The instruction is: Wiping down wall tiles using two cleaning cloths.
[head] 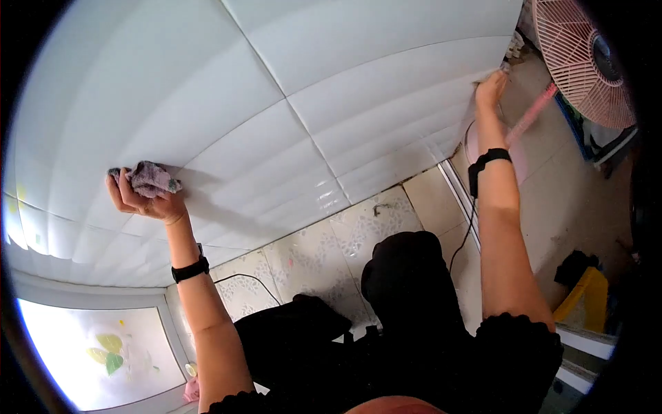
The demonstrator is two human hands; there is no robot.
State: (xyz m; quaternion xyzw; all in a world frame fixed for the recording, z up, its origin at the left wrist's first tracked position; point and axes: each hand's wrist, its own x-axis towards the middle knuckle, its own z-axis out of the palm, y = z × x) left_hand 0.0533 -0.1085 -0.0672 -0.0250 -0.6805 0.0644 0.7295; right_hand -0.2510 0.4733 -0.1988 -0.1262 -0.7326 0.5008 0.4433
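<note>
My left hand (147, 203) grips a crumpled grey-purple cloth (151, 179) against the white tiled wall (248, 150). Its fingers are curled around the cloth, with black showing at one end of it. Far to the right, my right hand (490, 89) is at the outer edge of the same wall; its fingers are bent and partly hidden, and whether it holds anything is unclear. Black bands are around both wrists.
A pink fan (582, 62) stands at upper right on a pink pole, near the right forearm. A metal door track (455, 189) crosses the tiled floor (310, 253). Thin black cables hang by both arms. A framed panel (108, 352) with leaf pictures is at lower left, and a yellow object (584, 302) at lower right.
</note>
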